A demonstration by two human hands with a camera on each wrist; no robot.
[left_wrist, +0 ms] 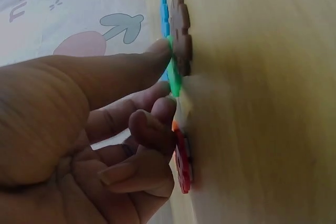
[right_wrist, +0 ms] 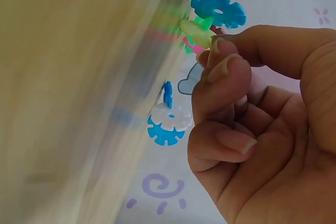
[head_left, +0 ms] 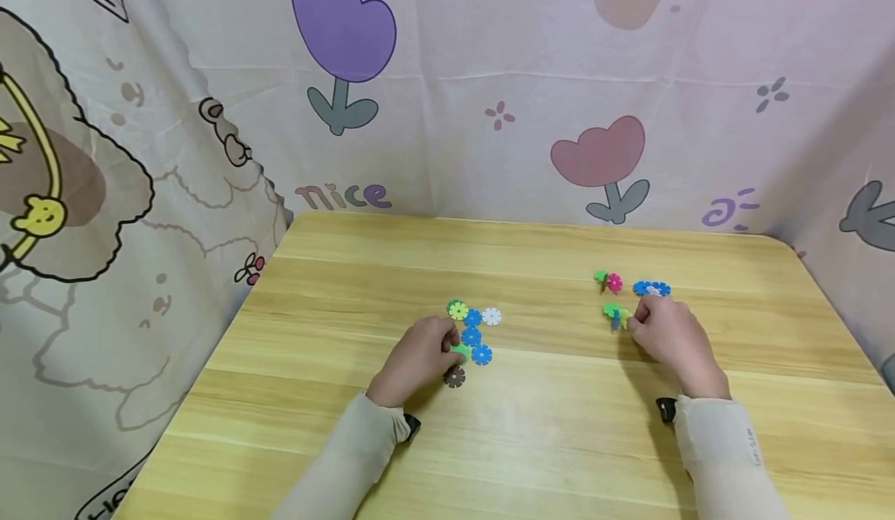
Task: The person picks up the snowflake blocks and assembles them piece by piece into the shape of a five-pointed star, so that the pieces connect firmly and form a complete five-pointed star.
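Flat, notched plastic snowflake discs lie on the table. My left hand (head_left: 419,353) pinches a green disc (left_wrist: 175,74) between thumb and fingers. Beside it are a brown disc (head_left: 454,378) and several blue discs (head_left: 471,336). A red disc (left_wrist: 182,163) shows past the curled fingers in the left wrist view; the hand hides it in the head view. My right hand (head_left: 674,339) pinches a yellow-green disc (right_wrist: 198,34) by its edge. That disc is joined with a blue disc (right_wrist: 218,10) and a green one (head_left: 611,309), standing as a small cluster.
Beyond the left hand lie a yellow disc (head_left: 457,311) and a white disc (head_left: 492,316). Behind the right hand are a pink disc (head_left: 614,282) in another cluster and a blue-and-white group (head_left: 643,287). A printed curtain (head_left: 447,139) hangs along the far edge of the wooden table (head_left: 559,450).
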